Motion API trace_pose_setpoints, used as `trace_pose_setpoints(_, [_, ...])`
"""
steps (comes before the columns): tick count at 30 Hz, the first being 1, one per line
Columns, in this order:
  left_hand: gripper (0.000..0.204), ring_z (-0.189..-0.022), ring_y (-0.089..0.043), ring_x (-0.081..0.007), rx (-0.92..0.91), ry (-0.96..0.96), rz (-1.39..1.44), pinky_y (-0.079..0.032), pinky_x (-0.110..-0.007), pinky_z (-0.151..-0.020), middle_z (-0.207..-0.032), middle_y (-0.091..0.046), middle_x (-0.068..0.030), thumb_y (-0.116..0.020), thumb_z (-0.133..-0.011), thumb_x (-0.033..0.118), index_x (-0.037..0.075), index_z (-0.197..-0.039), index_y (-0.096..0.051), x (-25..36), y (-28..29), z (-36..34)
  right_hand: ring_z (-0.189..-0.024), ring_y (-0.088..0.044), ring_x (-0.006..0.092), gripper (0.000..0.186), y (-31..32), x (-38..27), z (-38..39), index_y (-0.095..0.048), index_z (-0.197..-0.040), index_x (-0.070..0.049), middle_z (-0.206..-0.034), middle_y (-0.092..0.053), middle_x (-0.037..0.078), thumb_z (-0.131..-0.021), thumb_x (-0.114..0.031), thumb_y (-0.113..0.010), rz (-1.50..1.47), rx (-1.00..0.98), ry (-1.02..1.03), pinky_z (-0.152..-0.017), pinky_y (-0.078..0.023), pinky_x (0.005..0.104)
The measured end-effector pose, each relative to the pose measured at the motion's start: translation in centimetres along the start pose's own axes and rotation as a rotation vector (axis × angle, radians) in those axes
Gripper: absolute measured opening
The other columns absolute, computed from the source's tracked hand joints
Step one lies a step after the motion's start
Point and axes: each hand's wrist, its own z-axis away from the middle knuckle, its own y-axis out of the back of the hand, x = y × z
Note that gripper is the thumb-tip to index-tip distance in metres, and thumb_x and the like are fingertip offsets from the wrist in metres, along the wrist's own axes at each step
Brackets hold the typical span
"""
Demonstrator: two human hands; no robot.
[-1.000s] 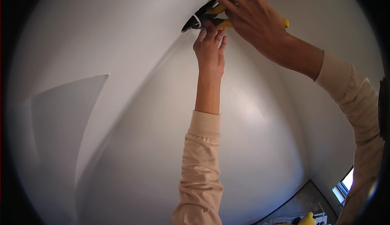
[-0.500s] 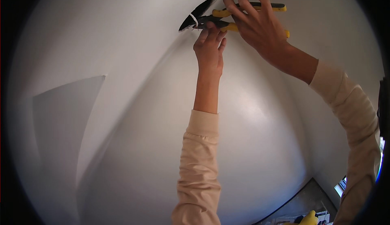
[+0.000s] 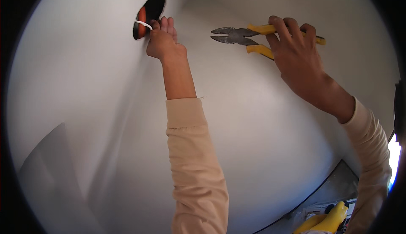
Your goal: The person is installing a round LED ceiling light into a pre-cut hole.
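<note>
A dark hole (image 3: 156, 6) opens in the white surface at the upper left, with an orange strip (image 3: 142, 22) showing inside it. From it comes a white cable (image 3: 144, 24), its end pinched between the thumb and fingers of my left hand (image 3: 165, 43). My right hand (image 3: 298, 58) is wrapped round the yellow handles of a pair of pliers (image 3: 237, 36). Their grey jaws point left, slightly parted with nothing between them, well apart from the cable.
Smooth white walls surround both hands. A grey panel-like shape (image 3: 50, 170) shows at the lower left. Down at the lower right lie a yellow object (image 3: 330, 221) and small items on a dark-edged surface. Bright light (image 3: 394, 158) enters at the right edge.
The pliers have come away from the cable and moved right with my right hand. My left hand now holds the cable close by the hole. The whole view has shifted.
</note>
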Motion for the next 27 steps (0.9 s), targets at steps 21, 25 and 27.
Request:
trace_pose_setpoints(21, [0.066, -0.125, -0.043, -0.0261, -0.708, 0.135, 0.018, -0.033, -0.042, -0.105, -0.129, -0.048, -0.0130, -0.054, -0.092, 0.050, 0.001, -0.134, -0.039, -11.4, 3.7, 10.5, -0.118, -0.041, 0.0257, 0.025, -1.7, 2.8, -1.2, -0.068, -0.102, -0.001, -0.119, -0.046, 0.009, -0.085, -0.019, -0.062, 0.425, 0.176, 0.216, -0.102, -0.032, 0.0482])
trace_pose_setpoints(25, [0.050, -0.110, -0.050, -0.0185, -0.577, 0.107, 0.115, -0.039, -0.036, -0.095, -0.117, -0.054, -0.0065, -0.064, -0.090, 0.039, 0.004, -0.124, -0.050, -12.6, 3.3, 11.5, -0.114, -0.042, 0.0234, 0.025, -2.5, 2.6, -0.9, -0.067, -0.105, -0.004, -0.114, -0.046, 0.007, -0.085, -0.018, -0.063, 0.386, 0.092, 0.253, -0.107, -0.030, 0.0501])
trace_pose_setpoints(27, [0.049, -0.104, -0.053, -0.0158, -0.534, 0.119, 0.165, -0.040, -0.033, -0.092, -0.114, -0.056, -0.0050, -0.067, -0.089, 0.035, 0.004, -0.123, -0.052, -13.5, 3.4, 12.0, -0.114, -0.041, 0.0226, 0.025, -3.8, 2.7, -0.7, -0.067, -0.106, -0.005, -0.114, -0.045, 0.006, -0.085, -0.017, -0.063, 0.394, 0.109, 0.251, -0.107, -0.030, 0.0501])
